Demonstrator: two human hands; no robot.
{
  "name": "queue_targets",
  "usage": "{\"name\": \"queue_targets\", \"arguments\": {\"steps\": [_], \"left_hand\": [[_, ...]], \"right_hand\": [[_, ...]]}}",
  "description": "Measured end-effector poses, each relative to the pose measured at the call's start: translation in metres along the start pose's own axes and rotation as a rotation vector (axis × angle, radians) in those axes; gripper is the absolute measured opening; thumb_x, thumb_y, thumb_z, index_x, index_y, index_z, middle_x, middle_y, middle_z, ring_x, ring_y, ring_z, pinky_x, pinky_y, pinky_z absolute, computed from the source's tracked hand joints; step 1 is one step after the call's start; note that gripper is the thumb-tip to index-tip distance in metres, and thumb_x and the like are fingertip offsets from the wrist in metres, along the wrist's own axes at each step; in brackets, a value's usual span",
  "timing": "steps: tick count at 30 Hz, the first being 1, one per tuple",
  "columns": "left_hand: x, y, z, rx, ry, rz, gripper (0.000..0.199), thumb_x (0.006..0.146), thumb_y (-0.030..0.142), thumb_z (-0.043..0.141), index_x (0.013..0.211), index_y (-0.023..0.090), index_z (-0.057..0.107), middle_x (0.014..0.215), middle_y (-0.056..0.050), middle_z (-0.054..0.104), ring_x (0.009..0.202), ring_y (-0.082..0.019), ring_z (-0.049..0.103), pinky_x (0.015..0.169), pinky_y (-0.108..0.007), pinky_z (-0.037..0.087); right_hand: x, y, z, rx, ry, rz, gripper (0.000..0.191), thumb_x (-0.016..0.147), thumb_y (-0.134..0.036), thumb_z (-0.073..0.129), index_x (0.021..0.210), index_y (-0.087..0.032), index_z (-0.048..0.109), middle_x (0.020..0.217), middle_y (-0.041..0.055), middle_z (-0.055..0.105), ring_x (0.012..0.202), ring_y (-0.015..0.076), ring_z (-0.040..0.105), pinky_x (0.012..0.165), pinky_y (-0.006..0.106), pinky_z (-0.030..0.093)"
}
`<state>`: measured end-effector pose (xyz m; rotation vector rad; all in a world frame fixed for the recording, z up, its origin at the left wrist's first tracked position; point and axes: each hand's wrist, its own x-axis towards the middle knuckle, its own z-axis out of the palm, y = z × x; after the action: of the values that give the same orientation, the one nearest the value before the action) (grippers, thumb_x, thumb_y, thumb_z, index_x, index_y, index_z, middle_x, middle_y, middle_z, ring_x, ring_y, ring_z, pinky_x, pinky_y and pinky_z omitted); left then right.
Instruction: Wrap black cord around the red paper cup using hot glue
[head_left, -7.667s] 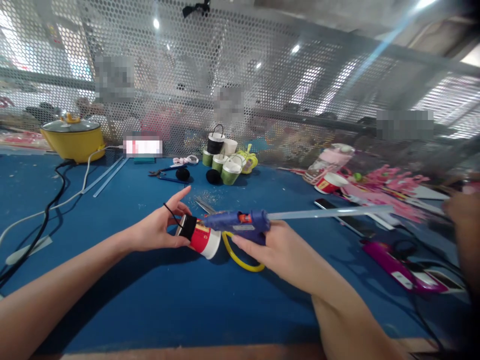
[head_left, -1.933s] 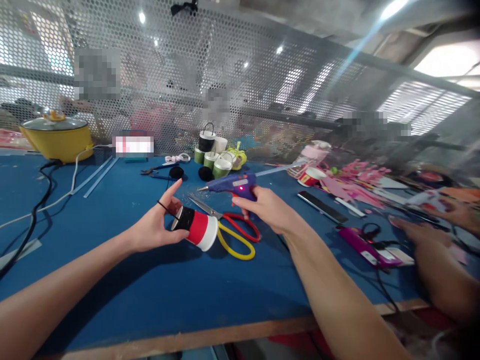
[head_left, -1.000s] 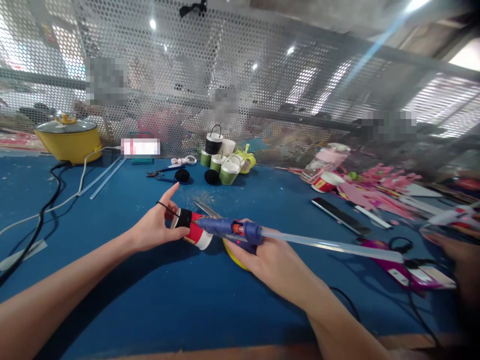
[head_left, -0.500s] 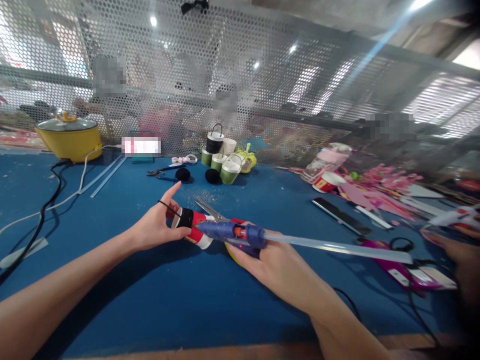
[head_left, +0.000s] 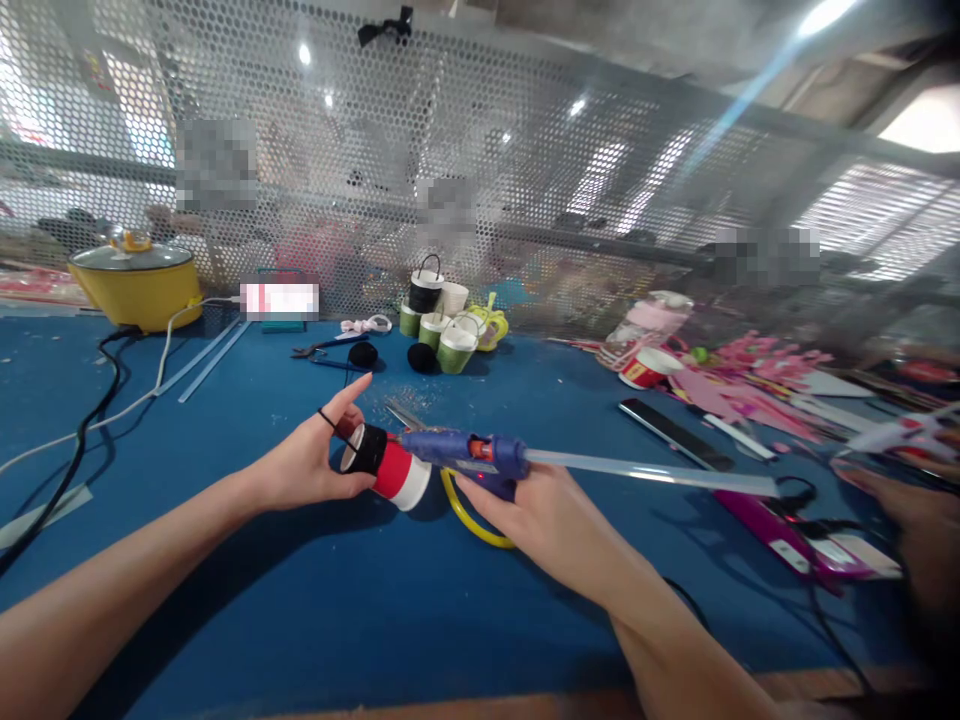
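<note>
1. The left hand (head_left: 300,470) holds a red, white and black paper cup (head_left: 395,472) on its side, thumb and fingers closed narrowly about the black end, index finger raised, a thin black cord (head_left: 328,418) looped over it.
2. The right hand (head_left: 559,515) is wrapped round a blue plastic glue gun (head_left: 454,450); a long clear glue stick (head_left: 645,471) juts out behind, towards 3 o'clock.
3. In hand, I judge: gun work at the cup's black band. The nozzle is at its edge; contact is unclear. Any further move calls for a steady cup and fingertips clear of the hot tip.
4. From the cup, yellow-handled scissors (head_left: 474,520) lie at 4 o'clock, partly hidden; two black balls (head_left: 363,356) near 12; green-and-white cups (head_left: 456,350) at 1; a dark phone (head_left: 673,435) at 3.
</note>
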<state>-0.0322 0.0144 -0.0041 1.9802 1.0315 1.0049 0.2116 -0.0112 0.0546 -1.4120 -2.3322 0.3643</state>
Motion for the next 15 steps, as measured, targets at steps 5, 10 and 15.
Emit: {"name": "queue_targets", "arguments": {"steps": [5, 10, 15], "left_hand": [[0.0008, 0.0007, -0.0005, -0.019, -0.003, -0.006, 0.096, 0.068, 0.021, 0.066, 0.143, 0.032, 0.007, 0.101, -0.002, 0.047, 0.09, -0.018, 0.052, 0.09, -0.042, 0.043], [0.0, 0.0022, -0.0013, 0.003, -0.026, 0.033, 0.096, 0.068, 0.02, 0.066, 0.144, 0.031, 0.008, 0.103, -0.003, 0.049, 0.093, -0.019, 0.052, 0.091, -0.042, 0.042], [-0.0001, 0.0019, -0.0014, -0.011, -0.043, 0.059, 0.095, 0.069, 0.019, 0.066, 0.144, 0.031, 0.009, 0.105, -0.003, 0.049, 0.097, -0.021, 0.052, 0.093, -0.042, 0.041]], "right_hand": [[-0.0046, 0.0021, 0.0023, 0.043, -0.004, -0.035, 0.016, 0.082, -0.028, 0.049, 0.073, -0.021, 0.06, 0.061, 0.0005, 0.064, 0.052, 0.0155, 0.055, 0.053, 0.028, 0.045], [-0.0005, 0.0011, -0.0007, 0.061, -0.016, -0.011, 0.019, 0.082, -0.029, 0.047, 0.07, -0.02, 0.058, 0.062, 0.0008, 0.063, 0.056, 0.0161, 0.055, 0.051, 0.027, 0.044], [0.0049, -0.0005, -0.0019, 0.067, 0.019, -0.007, 0.023, 0.081, -0.027, 0.048, 0.06, -0.02, 0.052, 0.056, -0.0005, 0.058, 0.052, 0.0134, 0.048, 0.053, 0.027, 0.043]]}}
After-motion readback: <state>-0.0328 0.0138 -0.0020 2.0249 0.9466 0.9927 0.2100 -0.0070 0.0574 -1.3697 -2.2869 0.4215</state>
